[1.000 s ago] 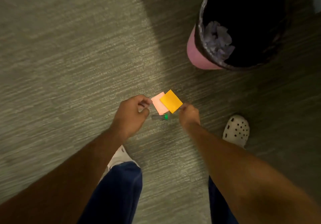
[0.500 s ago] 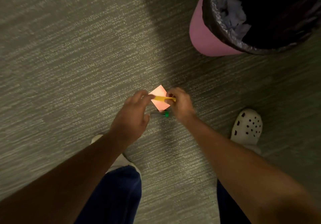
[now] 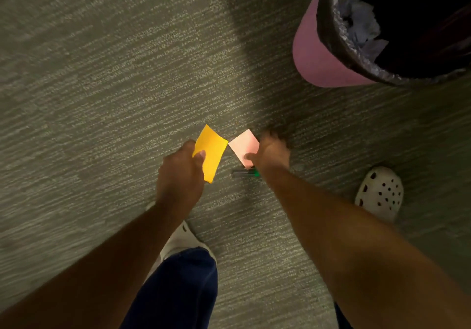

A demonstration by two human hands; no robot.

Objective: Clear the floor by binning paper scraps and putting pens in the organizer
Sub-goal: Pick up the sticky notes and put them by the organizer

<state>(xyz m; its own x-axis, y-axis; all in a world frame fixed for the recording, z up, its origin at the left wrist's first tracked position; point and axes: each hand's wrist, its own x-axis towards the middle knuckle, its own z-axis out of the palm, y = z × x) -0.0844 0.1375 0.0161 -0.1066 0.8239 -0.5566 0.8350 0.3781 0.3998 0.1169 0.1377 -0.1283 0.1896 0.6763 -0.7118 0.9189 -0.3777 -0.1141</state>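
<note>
Grey ribbed carpet floor (image 3: 89, 99). Pink round bin with black liner (image 3: 318, 55) upper right, crumpled paper inside. Left hand (image 3: 181, 173) pinches orange-yellow paper slip (image 3: 211, 155). Right hand (image 3: 270, 155) pinches pale pink paper slip (image 3: 243, 145). Green-capped pen (image 3: 244, 173) on carpet beneath. No legible writing.

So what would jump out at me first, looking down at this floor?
The bright orange-yellow paper square pinched in the left hand, and beside it the pale pink paper square in the right hand, both at centre. At top right stands the pink wastebasket with a black liner, crumpled paper inside. A green-tipped pen lies on the grey carpet beneath the hands.
</note>
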